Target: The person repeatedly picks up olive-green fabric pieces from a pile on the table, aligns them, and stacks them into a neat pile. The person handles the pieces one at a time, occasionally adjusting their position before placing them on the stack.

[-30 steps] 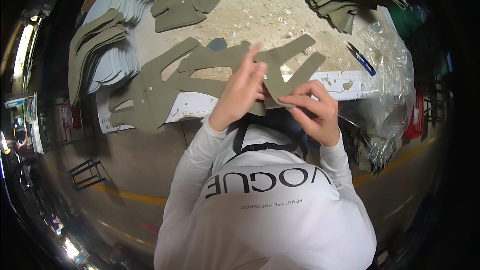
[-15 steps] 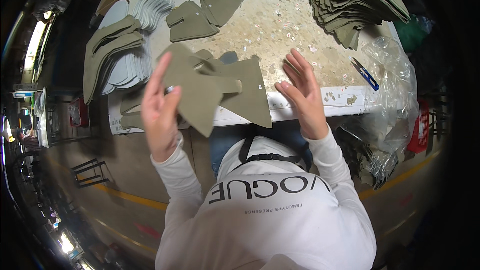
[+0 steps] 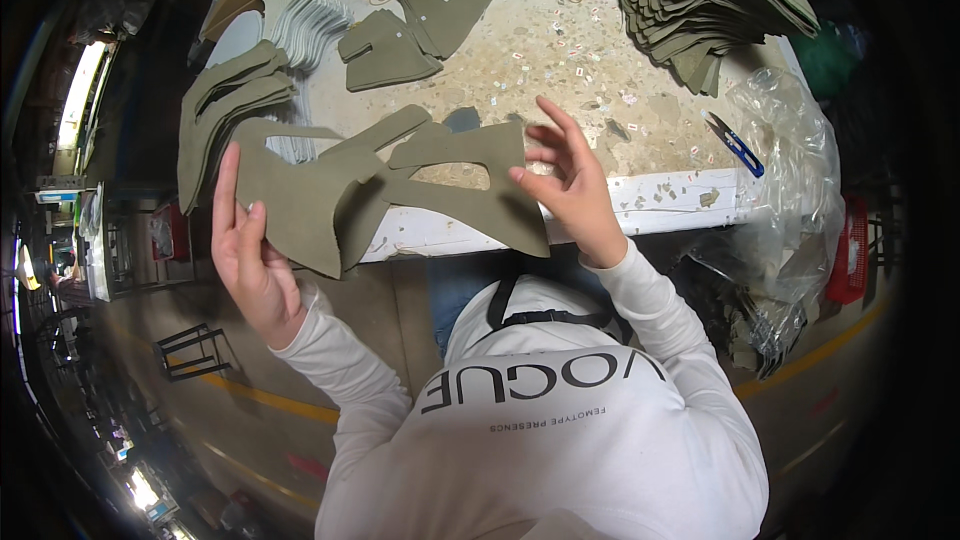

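Note:
My left hand (image 3: 258, 275) holds the left edge of an olive cut-out material piece (image 3: 300, 190) between thumb and fingers, above the table's front edge. This piece overlaps a second olive cut-out piece (image 3: 510, 210), which has a long opening in its middle. Beside that piece's right edge is my right hand (image 3: 575, 185), fingers apart and thumb tip overlapping the edge. Whether the thumb presses on it, I cannot tell. More flat olive pieces (image 3: 390, 55) lie farther back on the table.
At the left stand stacks of olive pieces (image 3: 215, 105) and pale grey pieces (image 3: 305, 25). A tall olive stack (image 3: 700, 0) fills the back right. Blue-handled thread snips (image 3: 738, 148) lie near clear plastic bags (image 3: 790, 170). Scraps dot the worn tabletop (image 3: 570, 50).
My left hand has moved left with the olive piece, which now lies spread wider and shows a second layer. My right hand has come left to the other piece's edge.

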The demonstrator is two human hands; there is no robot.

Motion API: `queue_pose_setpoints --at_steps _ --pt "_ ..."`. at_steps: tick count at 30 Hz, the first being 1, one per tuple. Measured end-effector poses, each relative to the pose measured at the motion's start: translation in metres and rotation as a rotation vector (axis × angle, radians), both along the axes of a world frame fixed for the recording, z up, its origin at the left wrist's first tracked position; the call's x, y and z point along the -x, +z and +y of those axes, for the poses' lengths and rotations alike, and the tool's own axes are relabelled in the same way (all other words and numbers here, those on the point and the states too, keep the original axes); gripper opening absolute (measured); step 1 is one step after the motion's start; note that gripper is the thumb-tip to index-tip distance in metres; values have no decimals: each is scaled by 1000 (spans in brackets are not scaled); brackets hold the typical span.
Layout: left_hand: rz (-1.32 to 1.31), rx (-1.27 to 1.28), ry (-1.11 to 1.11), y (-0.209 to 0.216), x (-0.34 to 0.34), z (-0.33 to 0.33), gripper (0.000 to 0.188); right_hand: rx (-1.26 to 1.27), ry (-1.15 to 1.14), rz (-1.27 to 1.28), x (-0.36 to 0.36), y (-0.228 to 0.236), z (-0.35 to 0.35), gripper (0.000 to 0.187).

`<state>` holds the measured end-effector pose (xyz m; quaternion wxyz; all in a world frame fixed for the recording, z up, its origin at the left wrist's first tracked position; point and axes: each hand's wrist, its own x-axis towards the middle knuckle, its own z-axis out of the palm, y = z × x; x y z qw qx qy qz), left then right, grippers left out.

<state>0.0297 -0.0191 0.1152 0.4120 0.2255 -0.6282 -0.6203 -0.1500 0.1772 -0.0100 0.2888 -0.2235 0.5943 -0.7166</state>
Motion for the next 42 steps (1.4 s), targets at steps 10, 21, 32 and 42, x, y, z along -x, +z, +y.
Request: queue_pose_setpoints --at_steps 10,21,32,42 --pt "-4 -32 -345 -14 108 -4 61 -145 202 146 3 1 10 61" --pt "-326 -42 -147 -128 103 54 82 110 -146 58 39 93 111 67" --pt "-327 4 -134 -126 45 124 84 166 -328 124 60 61 47 66" --pt "-528 296 -24 -118 33 75 48 -118 -196 172 27 -20 43 60"
